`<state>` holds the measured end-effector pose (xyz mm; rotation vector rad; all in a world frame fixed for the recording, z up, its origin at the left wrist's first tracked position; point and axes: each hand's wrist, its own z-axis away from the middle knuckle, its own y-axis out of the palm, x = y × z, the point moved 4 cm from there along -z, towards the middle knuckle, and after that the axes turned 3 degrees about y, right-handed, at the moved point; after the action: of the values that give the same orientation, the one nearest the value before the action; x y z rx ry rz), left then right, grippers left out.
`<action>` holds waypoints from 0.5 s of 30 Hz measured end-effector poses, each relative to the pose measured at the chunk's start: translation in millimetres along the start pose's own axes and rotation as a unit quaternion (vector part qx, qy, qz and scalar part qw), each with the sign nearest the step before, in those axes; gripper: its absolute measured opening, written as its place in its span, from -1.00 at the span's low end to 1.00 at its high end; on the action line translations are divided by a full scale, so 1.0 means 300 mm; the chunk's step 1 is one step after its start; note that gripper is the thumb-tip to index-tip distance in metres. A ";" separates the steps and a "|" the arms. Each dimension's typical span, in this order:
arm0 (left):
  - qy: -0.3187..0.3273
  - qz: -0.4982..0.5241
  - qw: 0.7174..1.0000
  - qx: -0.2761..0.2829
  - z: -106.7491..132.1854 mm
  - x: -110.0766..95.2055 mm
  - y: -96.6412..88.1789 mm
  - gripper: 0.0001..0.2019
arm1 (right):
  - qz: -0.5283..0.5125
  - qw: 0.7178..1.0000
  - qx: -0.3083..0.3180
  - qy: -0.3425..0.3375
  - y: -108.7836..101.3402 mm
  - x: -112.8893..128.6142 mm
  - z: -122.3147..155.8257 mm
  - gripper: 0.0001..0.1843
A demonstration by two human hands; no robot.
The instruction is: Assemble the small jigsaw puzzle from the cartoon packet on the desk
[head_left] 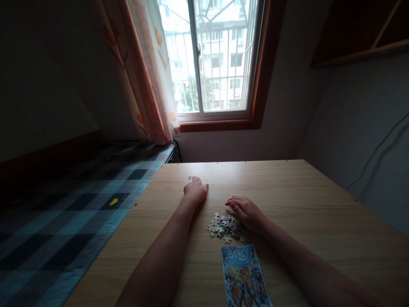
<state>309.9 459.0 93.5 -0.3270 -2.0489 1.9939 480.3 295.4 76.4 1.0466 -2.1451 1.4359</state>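
Note:
A heap of small jigsaw pieces (pixel 223 227) lies on the wooden table (pixel 303 200) in front of me. My right hand (pixel 245 211) rests palm down at the heap's right edge, fingers stretched over the pieces. Farther out, my left hand (pixel 195 190) lies on the table with its fingers curled, touching a tiny cluster of puzzle pieces (pixel 191 178) near the far left part of the table. A colourful picture card (pixel 244 277) with cartoon figures lies flat just below the heap, near the table's front edge.
A bed with a blue checked cover (pixel 73 213) runs along the table's left side. Behind the table is a window (pixel 217 59) with an orange-patterned curtain (pixel 150 72). A dark shelf (pixel 361 34) hangs at the upper right.

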 end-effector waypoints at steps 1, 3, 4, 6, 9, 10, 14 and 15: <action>-0.001 0.002 1.000 0.000 0.000 0.000 0.000 -0.35 | -0.004 1.000 0.001 0.000 0.001 -0.002 0.000 -0.60; 0.001 0.004 1.000 0.000 0.001 0.000 -0.003 -0.34 | -0.007 1.000 0.000 -0.005 0.003 -0.003 0.000 -0.58; 0.001 0.005 1.000 0.001 0.003 -0.001 -0.005 -0.34 | -0.007 1.000 0.000 -0.008 0.003 -0.004 0.000 -0.58; 0.002 0.006 1.000 0.006 0.006 -0.004 -0.007 -0.34 | -0.008 1.000 0.000 -0.008 0.004 -0.007 0.000 -0.57; 0.000 0.004 1.000 0.010 0.009 -0.007 -0.010 -0.34 | -0.007 1.000 0.003 -0.003 0.003 -0.010 0.000 -0.57; 0.000 0.004 1.000 0.008 0.009 -0.008 -0.010 -0.35 | -0.006 1.000 0.003 -0.003 0.003 -0.009 0.000 -0.57; -0.003 0.003 1.000 0.004 0.009 -0.010 -0.009 -0.35 | -0.003 1.000 0.006 -0.003 0.001 -0.007 0.000 -0.56; -0.003 0.003 1.000 0.005 0.009 -0.010 -0.008 -0.34 | -0.002 1.000 0.007 -0.001 0.001 -0.008 0.000 -0.56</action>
<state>311.8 455.3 95.9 -0.3260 -2.0433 2.0088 481.5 296.3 74.8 1.0584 -2.1360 1.4502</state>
